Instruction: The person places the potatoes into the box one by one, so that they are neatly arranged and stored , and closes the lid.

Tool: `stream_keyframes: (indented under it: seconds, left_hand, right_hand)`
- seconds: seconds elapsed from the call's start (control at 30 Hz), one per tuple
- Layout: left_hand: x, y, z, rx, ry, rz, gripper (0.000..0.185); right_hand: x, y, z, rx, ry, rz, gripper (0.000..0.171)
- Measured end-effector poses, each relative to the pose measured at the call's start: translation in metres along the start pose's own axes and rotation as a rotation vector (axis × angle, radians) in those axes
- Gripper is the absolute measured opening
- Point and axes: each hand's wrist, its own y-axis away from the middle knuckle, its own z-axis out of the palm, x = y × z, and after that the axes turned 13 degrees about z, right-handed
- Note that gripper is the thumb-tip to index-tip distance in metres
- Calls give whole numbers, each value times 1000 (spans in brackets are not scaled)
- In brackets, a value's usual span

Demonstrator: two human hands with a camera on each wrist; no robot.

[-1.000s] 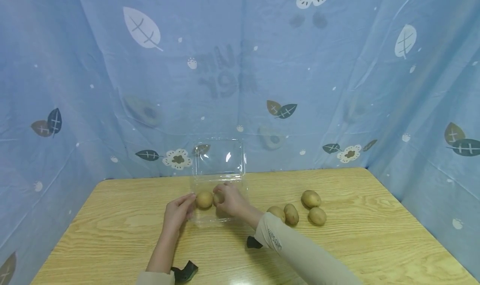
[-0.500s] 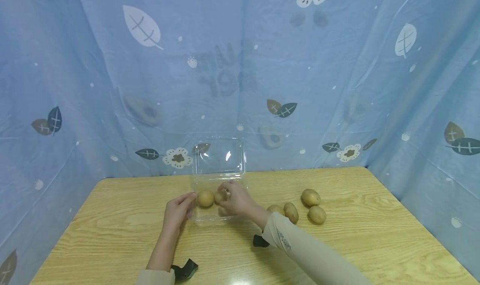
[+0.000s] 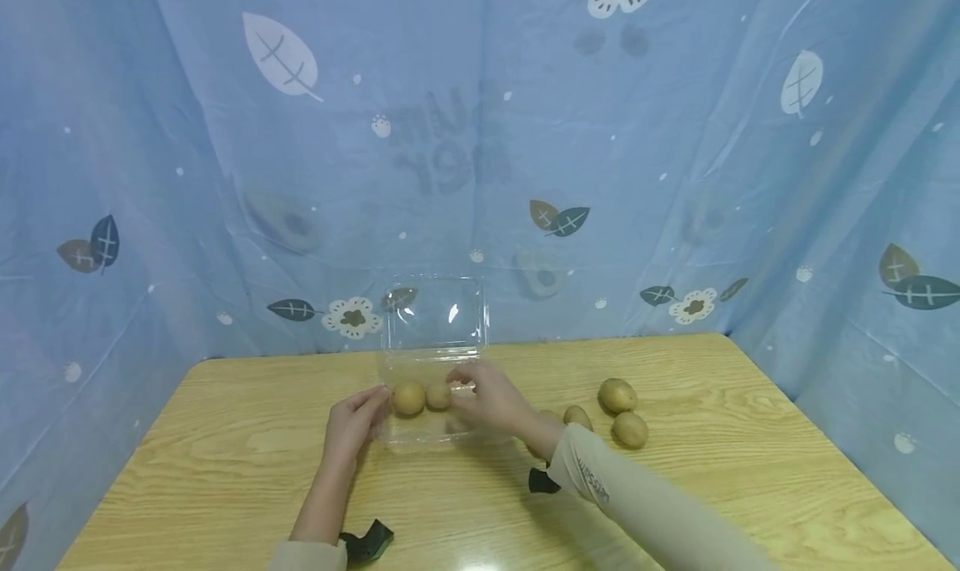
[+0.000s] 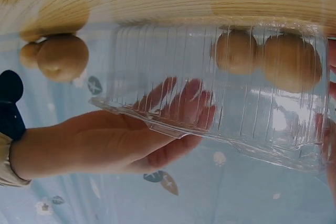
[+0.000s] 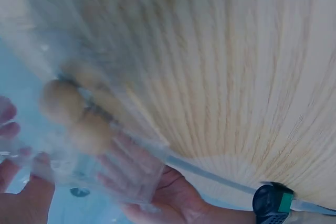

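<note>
the clear plastic box (image 3: 431, 413) sits on the wooden bench (image 3: 225, 463), toward its far side and about midway across, with its hinged lid (image 3: 437, 314) standing open and upright against the blue patterned curtain (image 3: 225, 179). two small brown potatoes lie side by side inside it, the left potato (image 3: 408, 398) just beside the right potato (image 3: 438, 396); through the ribbed wall in the left wrist view they show close together near one end. the left hand (image 3: 356, 425) rests against the box's left wall, its fingers (image 3: 372, 402) loosely straight and laid on the plastic, gripping nothing. the right hand (image 3: 491, 400) is at the box's right side, its fingers (image 3: 463, 379) slightly bent over the rim next to the right potato; they hold nothing that i can see, and whether they touch the potato i cannot tell. a beige sleeve (image 3: 645, 513) covers the right forearm. to the right of the box, apart from it, loose potatoes (image 3: 618, 396) lie on the bench, two plain to see and two partly hidden behind the right wrist. dark wrist straps (image 3: 367, 544) show near the front edge.
</note>
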Motion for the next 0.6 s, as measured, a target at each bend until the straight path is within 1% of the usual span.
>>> stream_keyframes:
  seconds: [0.17,0.2,0.4,0.6]
  left_hand:
    - [-1,0,1,-6,16,1,44]
    - [-1,0,1,-7,19,1,44]
    - [-1,2,0,-15,3,8,45]
    - [-1,3,0,-13,3,9,47]
  right_hand:
    - [13,4,-16,47,33,-45,27]
    - [16,5,-20,45,26,-31,27]
    - [33,17,-41,96,46,-2,25]
    - [51,36,-64,132,80,-16,23]
